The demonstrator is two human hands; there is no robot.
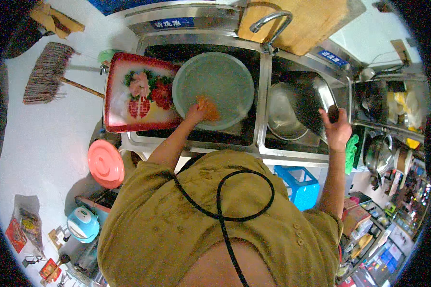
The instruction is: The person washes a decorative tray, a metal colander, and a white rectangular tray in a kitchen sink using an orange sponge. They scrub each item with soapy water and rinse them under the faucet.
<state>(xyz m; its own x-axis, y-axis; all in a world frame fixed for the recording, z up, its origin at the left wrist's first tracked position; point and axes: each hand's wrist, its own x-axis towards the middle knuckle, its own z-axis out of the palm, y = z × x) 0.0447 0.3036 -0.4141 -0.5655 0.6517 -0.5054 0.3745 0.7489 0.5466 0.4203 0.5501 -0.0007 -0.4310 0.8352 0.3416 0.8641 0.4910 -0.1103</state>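
Note:
My left hand (197, 113) is closed on an orange cloth (210, 108) at the near side of a large round pale basin (219, 80). The basin stands in the left bowl of a stainless-steel sink (264, 107) and appears to hold water. On the right, my right hand (337, 131) grips the rim of a tilted metal pan (305, 97), dark on the side that shows. Partly under that pan, a round metal bowl (283, 118) rests in the right sink bowl.
A red-rimmed flowered tray (143, 118) overlaps the sink's left end. The faucet (274, 27) arches before a wooden cutting board (309, 21). A mop (48, 73), a pink lid (106, 164) and a blue plastic stool (300, 186) are nearby. Shelves (388, 125) flank the right side.

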